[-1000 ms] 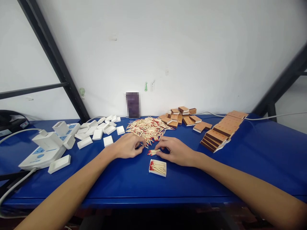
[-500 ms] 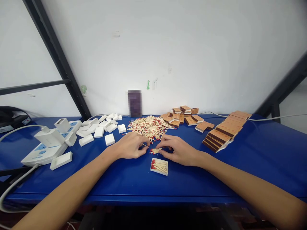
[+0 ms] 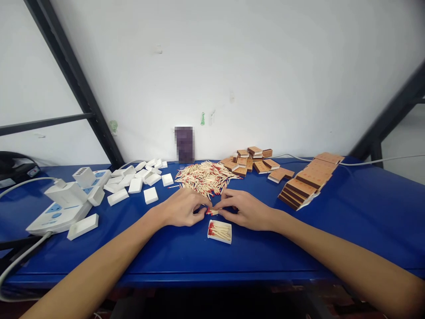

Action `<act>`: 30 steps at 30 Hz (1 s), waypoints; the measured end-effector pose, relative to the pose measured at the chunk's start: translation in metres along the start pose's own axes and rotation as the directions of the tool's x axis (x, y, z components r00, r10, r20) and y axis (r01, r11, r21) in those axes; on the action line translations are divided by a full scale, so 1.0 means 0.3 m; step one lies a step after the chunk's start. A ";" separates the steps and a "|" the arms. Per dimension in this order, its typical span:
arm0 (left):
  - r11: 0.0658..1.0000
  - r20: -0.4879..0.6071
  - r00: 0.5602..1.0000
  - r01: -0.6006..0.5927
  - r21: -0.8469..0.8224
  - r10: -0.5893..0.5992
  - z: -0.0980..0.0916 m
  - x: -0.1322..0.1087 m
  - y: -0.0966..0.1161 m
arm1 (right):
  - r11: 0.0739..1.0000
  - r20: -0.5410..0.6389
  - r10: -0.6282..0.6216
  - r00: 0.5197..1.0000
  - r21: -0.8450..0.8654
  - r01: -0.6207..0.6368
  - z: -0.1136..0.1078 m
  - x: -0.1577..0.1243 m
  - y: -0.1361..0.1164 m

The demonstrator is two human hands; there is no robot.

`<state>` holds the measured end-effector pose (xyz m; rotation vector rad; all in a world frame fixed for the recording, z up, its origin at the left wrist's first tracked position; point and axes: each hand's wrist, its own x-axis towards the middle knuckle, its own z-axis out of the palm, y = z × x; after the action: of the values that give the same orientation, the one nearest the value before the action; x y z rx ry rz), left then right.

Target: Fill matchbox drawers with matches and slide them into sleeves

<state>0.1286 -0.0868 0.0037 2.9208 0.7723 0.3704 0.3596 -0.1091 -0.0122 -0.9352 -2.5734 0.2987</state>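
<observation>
My left hand (image 3: 182, 208) and my right hand (image 3: 244, 210) meet fingertip to fingertip over a small bundle of red-tipped matches (image 3: 212, 212) on the blue table (image 3: 179, 252). Both hands are closed in a pinch on that bundle. Just in front of them lies a white inner tray (image 3: 219, 231) part-filled with matches, red heads to the left. Behind the hands a loose heap of matches (image 3: 206, 175) spreads across the table.
Several empty white trays (image 3: 139, 179) lie at the back left, beside white power strips with adapters (image 3: 64, 201). Brown matchbox sleeves lie in a pile (image 3: 254, 160) and in a flat stack (image 3: 310, 180) at the right. Cables run along the wall.
My left hand has slid right until its fingertips meet the right hand's over the small bundle; the bundle is now half hidden between the fingers.
</observation>
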 end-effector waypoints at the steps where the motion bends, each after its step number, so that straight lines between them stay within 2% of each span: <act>1: 1.000 0.003 1.000 -0.004 -0.002 0.004 0.001 0.000 -0.001 | 1.000 0.005 0.000 1.000 -0.003 0.000 0.000 0.001 0.001; 17: 0.999 -0.054 0.998 0.020 0.039 -0.018 0.006 -0.003 -0.014 | 1.000 -0.011 0.016 1.000 0.015 -0.016 0.001 0.000 0.000; 23: 0.999 -0.074 0.997 0.002 0.037 0.001 0.008 -0.001 -0.018 | 0.999 0.010 -0.025 1.000 0.039 0.025 -0.003 -0.004 -0.007; 30: 0.999 -0.066 0.998 0.006 0.045 -0.003 0.007 -0.001 -0.014 | 1.000 0.027 -0.016 1.000 0.024 0.015 -0.007 -0.002 -0.010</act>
<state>0.1269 -0.0834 0.0010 2.9619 0.8056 0.4575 0.3593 -0.1116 -0.0096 -0.9082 -2.5949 0.3396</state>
